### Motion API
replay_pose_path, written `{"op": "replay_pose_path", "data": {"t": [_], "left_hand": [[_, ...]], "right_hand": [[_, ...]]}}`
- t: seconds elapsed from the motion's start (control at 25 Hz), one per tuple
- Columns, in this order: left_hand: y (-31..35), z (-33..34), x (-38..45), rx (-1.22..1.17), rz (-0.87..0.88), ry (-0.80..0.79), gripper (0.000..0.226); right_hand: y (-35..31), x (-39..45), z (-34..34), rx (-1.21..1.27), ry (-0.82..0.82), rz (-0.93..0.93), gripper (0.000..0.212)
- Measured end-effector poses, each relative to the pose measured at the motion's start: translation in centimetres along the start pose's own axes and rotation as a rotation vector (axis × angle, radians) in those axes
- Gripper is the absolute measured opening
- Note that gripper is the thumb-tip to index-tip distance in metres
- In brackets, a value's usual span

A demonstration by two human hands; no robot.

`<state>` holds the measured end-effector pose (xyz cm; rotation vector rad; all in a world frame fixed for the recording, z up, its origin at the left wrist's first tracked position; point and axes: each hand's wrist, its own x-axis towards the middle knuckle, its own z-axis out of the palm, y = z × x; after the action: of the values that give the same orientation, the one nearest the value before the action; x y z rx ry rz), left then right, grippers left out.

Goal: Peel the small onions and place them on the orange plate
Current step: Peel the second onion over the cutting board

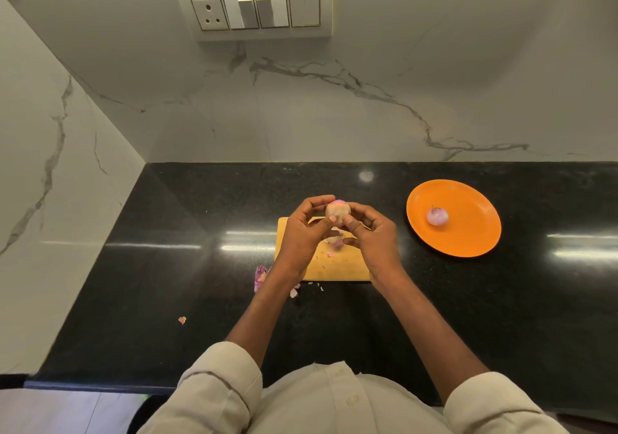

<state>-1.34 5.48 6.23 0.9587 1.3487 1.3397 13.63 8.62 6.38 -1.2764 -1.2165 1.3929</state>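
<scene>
Peeling onion [337, 212] over board [337, 266].
Both hands, left [306, 229] and right [371, 236], pinch it; slick bulb could slip onto table [167, 266], missing plate [468, 243].

Cutting board [337, 268] partly behind hands [307, 229]

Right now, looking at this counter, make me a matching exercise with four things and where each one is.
Things:
1. onion in the hands
2. peeled onion
3. cutting board
4. peel scraps

Places:
A. on the orange plate
B. on the black counter, left of the board
C. held above the board
D. under both hands

Pairs: 1-C, 2-A, 3-D, 4-B
</scene>
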Motion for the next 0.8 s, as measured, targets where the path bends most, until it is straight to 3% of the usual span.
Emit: {"op": "replay_pose_path", "data": {"t": [0.28,0.44,0.6,0.8], "left_hand": [[-0.2,0.0,0.4,0.088,0.031,0.004,0.039],[-0.4,-0.1,0.2,-0.082,0.008,-0.018,0.04],[0.1,-0.2,0.0,-0.222,-0.035,-0.04,0.056],[0.6,-0.1,-0.3,-0.261,-0.037,-0.096,0.045]], "right_hand": [[-0.6,0.2,-0.4,-0.045,0.012,-0.069,0.031],[-0.9,-0.2,-0.7,-0.068,0.001,-0.14,0.04],[-1.1,-0.3,-0.6,-0.12,-0.009,-0.232,0.055],[-0.9,-0.4,-0.3,-0.187,-0.041,-0.272,0.055]]}}
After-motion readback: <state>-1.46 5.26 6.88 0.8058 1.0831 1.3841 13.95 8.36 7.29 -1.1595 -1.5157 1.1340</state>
